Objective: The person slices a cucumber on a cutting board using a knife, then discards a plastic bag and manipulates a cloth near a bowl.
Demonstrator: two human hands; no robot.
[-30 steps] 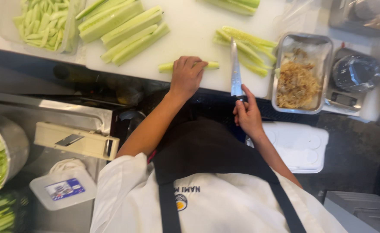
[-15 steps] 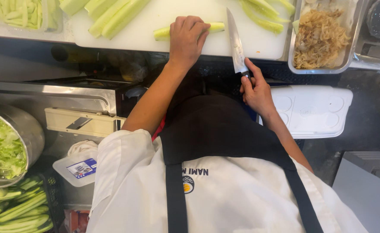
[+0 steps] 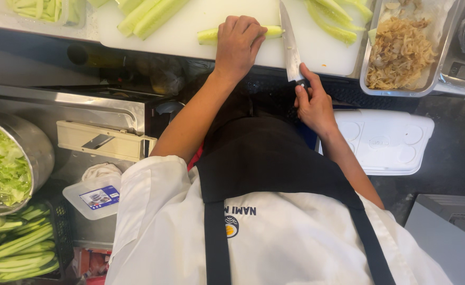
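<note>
- Head view: the left hand [image 3: 239, 43] lies palm-down and curled over a peeled cucumber strip [image 3: 209, 36] on the white cutting board [image 3: 201, 26], at about twelve o'clock in the picture. Only the strip's two ends show, one at nine o'clock of the hand and one at three o'clock.
- The right hand [image 3: 311, 103] is clenched round the handle of a knife [image 3: 289, 39]. The blade points toward twelve o'clock, and its edge stands just beside the strip's right end and close to the left fingertips.
- Risk, as I judge it: the fingertips sit very near the blade, so a slip or a cut taken too close could nick them.
- The strip is wet-looking and narrow. Under a loose press it could roll, sending the blade off line.
- The board's near edge hangs at the counter's lip, so a hard push could shift it.
- More cucumber pieces [image 3: 153, 13] lie at eleven o'clock of the left hand and thin strips [image 3: 333, 24] at one o'clock. A wide knife sweep could knock them.
- A metal tray [image 3: 372, 79] of pale shreds sits at three o'clock of the board, touching or nearly so. An elbow swing might jog it.
- At eight o'clock stand a slicer [image 3: 103, 140], a bowl [image 3: 34, 153] of cut greens and a crate of whole cucumbers [image 3: 16, 248], well apart from both hands.
</note>
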